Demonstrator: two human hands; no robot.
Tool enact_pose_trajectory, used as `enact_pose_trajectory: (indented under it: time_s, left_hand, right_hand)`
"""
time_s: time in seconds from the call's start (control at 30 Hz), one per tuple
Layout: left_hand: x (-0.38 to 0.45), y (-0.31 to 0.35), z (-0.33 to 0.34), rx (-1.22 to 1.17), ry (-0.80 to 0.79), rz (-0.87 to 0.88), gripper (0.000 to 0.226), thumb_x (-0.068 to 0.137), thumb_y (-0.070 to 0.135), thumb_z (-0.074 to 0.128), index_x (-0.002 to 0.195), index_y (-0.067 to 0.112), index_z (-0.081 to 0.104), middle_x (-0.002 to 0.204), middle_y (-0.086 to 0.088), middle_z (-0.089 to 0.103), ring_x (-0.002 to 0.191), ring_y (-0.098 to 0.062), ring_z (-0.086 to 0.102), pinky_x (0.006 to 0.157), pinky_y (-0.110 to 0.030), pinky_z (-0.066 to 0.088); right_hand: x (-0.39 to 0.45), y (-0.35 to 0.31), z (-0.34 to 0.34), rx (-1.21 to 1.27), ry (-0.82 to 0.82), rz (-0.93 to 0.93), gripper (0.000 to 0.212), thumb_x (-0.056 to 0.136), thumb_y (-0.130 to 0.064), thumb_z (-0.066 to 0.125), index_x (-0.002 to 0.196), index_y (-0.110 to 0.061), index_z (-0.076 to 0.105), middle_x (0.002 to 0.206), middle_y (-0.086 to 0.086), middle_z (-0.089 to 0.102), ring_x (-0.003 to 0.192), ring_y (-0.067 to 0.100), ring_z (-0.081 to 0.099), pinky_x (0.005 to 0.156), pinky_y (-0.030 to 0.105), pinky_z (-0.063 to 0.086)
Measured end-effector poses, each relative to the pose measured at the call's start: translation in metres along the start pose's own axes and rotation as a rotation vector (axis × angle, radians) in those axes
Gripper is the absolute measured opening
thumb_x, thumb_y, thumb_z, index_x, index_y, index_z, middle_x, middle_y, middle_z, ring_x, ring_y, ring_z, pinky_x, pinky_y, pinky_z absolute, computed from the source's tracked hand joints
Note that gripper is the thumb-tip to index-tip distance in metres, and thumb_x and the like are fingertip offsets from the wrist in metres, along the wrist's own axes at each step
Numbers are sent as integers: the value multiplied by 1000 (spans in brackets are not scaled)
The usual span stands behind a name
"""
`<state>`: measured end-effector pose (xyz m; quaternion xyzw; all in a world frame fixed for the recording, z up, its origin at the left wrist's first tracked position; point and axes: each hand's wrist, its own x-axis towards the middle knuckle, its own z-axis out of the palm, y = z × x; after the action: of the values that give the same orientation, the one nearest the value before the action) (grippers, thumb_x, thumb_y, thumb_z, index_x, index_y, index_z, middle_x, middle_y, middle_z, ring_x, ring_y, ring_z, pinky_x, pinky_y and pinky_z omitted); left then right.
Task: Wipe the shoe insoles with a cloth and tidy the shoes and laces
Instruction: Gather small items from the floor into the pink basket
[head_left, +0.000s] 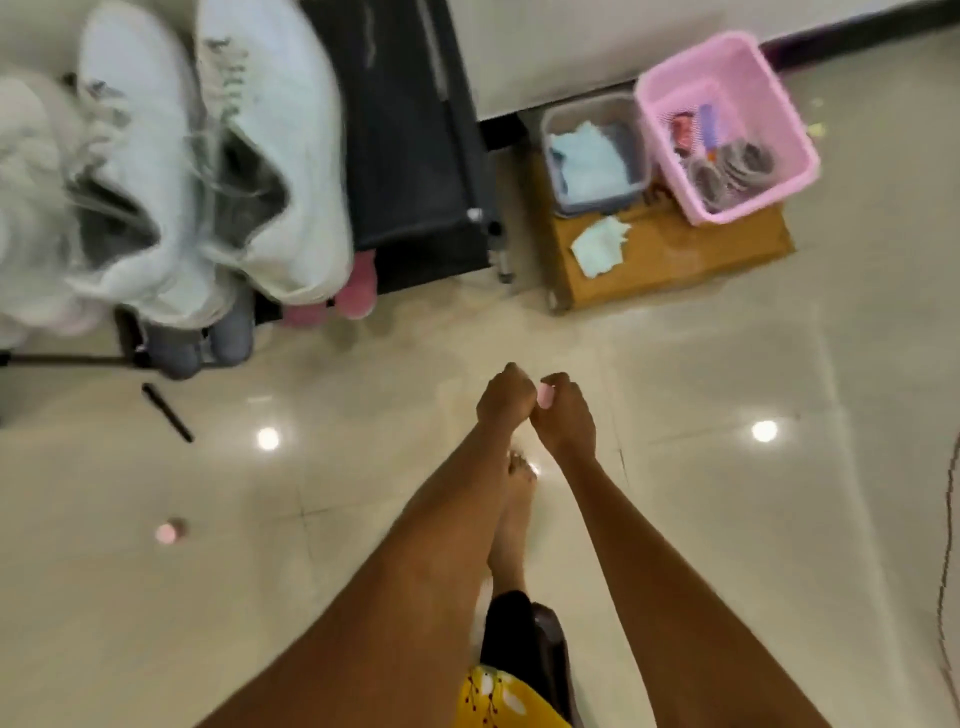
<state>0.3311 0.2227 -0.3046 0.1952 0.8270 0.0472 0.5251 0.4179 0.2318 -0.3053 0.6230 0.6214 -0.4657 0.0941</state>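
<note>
Both hands are out over the floor, left hand (505, 397) curled into a fist, right hand (563, 413) pinching a small pink thing (545, 397). The white shoes (208, 171) sit up on the rack, far to the left, toes pointing away. The cloth (600, 244) lies ahead-right on the cardboard box (701, 249), so right hand's nearer.

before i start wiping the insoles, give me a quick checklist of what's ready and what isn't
1. Cloth in hand: not ok. The loose cloth lies on the cardboard box.
2. Right hand free: not ok, it pinches a small pink thing.
3. Left hand free: cannot tell, its fingers are curled and its grip is hidden.
4. Shoes within view: ok, white shoes sit on the rack at upper left.
5. Insoles out: cannot tell, the picture is blurred.
6. Spare cloths: ok, some in the grey tub.
</note>
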Motion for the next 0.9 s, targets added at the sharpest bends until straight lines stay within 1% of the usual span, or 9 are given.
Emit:
enact_pose_trajectory:
  time_s: [0.07, 0.13, 0.23, 0.33, 0.47, 0.6, 0.7, 0.8, 0.9]
  left_hand:
    - [9, -26, -28, -68, 41, -32, 28, 93, 14, 39, 116, 6, 54, 120, -13, 61, 111, -30, 57, 90, -37, 45]
    - [13, -57, -54, -80, 73, -51, 28, 94, 15, 39, 117, 5, 52, 120, -15, 60, 113, -32, 56, 91, -38, 44]
    - [13, -117, -87, -150, 114, -121, 28, 96, 13, 36, 119, 3, 50, 123, -17, 59, 116, -34, 54, 92, -39, 43]
    - [3, -175, -107, -278, 173, -221, 29, 95, 11, 33, 118, 4, 51, 123, -14, 59, 115, -32, 54, 90, -35, 43]
    - [-18, -241, -125, -460, 262, -329, 31, 95, 11, 31, 118, 9, 52, 121, -9, 60, 111, -28, 56, 85, -33, 43]
    - [-37, -299, -142, -643, 361, -408, 32, 94, 9, 31, 117, 11, 53, 115, -7, 62, 103, -26, 58, 78, -30, 41]
    - [-44, -339, -158, -770, 480, -457, 24, 96, 14, 36, 113, 11, 53, 113, -8, 63, 103, -26, 58, 78, -28, 40]
    - [-41, -369, -179, -840, 571, -479, 23, 98, 21, 41, 113, 11, 54, 114, -8, 63, 105, -26, 58, 77, -27, 39]
    - [-21, -397, -202, -869, 663, -492, 21, 97, 23, 45, 112, 11, 55, 113, -8, 63, 105, -24, 57, 76, -25, 37]
  right_hand:
    - [5, -30, 19, -79, -57, -64, 29, 88, -23, 50, 115, -11, 49, 114, 9, 56, 100, 30, 58, 78, 34, 43]
    - [7, -52, 42, -141, -124, -132, 32, 87, -24, 54, 116, -10, 49, 114, 10, 57, 102, 31, 58, 82, 36, 46]
    - [2, -80, 83, -252, -236, -234, 36, 85, -24, 59, 118, -12, 49, 115, 10, 57, 103, 31, 59, 83, 33, 45]
    - [-15, -102, 126, -340, -326, -306, 39, 86, -25, 60, 122, -15, 47, 117, 9, 55, 104, 30, 58, 84, 33, 45]
    - [-49, -132, 183, -388, -405, -356, 36, 87, -26, 58, 122, -24, 49, 118, 6, 54, 103, 27, 58, 86, 34, 48]
    - [-81, -163, 231, -411, -446, -401, 34, 87, -26, 60, 120, -23, 53, 116, 7, 55, 103, 26, 58, 86, 31, 47]
    - [-97, -191, 266, -455, -441, -423, 32, 87, -24, 60, 118, -20, 53, 115, 7, 55, 101, 26, 57, 82, 28, 46]
    - [-108, -220, 300, -465, -446, -460, 32, 88, -22, 60, 118, -16, 52, 115, 9, 55, 101, 27, 57, 78, 24, 41]
    - [-107, -247, 344, -480, -424, -480, 32, 87, -22, 60, 117, -14, 52, 117, 10, 56, 102, 28, 57, 79, 24, 41]
